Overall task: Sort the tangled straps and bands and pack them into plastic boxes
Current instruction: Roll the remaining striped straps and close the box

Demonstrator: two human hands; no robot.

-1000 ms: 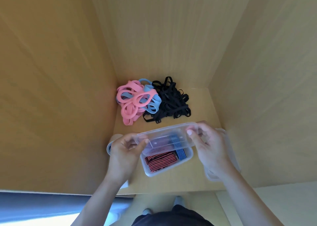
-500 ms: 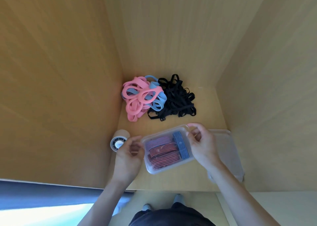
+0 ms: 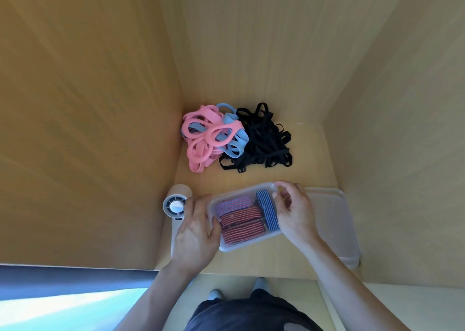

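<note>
The plastic box [image 3: 247,244] is in the lower middle of the frame, over the shelf floor [image 3: 309,159], with folded straps [image 3: 239,221] packed inside it. The left hand [image 3: 195,232] grips its left end and the right hand [image 3: 295,212] its right end. Just right of that hand lies a second plastic container [image 3: 334,230]. Left of the box, by the left wall, is a small cylinder [image 3: 176,202]. Behind the box, at frame centre, a heap of wide bands [image 3: 203,139] fills the back left corner, touching a tangle of thin straps [image 3: 266,142] on its right.
</note>
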